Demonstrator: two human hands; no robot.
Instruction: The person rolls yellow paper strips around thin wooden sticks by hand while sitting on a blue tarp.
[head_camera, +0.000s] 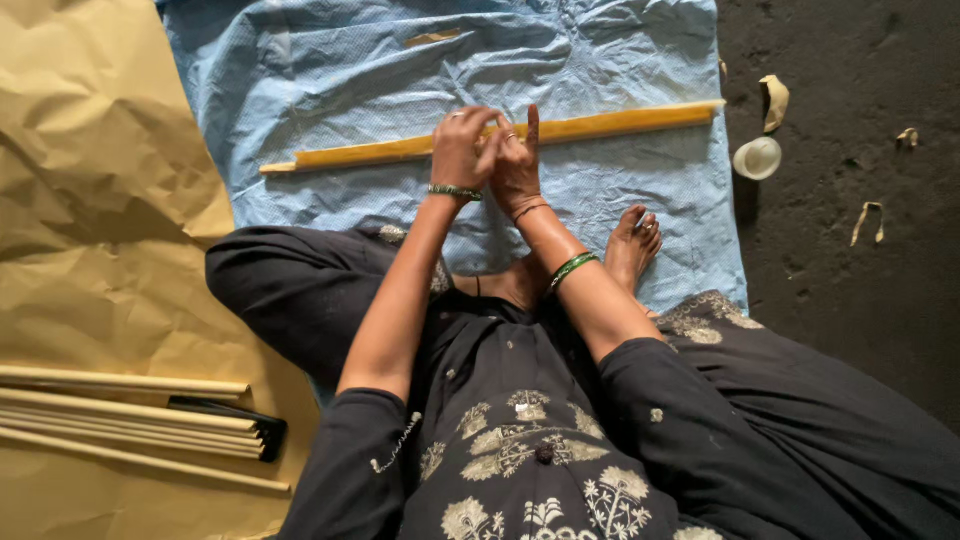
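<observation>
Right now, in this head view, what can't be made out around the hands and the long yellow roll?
- Middle of the yellow roll: covered by the left hand and right hand.
- Anything pinched between the fingers: too small, fingers overlap.
- Contents of the small white cup: too small.
- Pale sticks: left ends cut by the frame edge.
- Dark flat thing: mostly hidden under the sticks.

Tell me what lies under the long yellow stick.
Under the stick lies a blue sheet on the dark floor. Both hands cover its middle part, so that part cannot be seen.
</observation>
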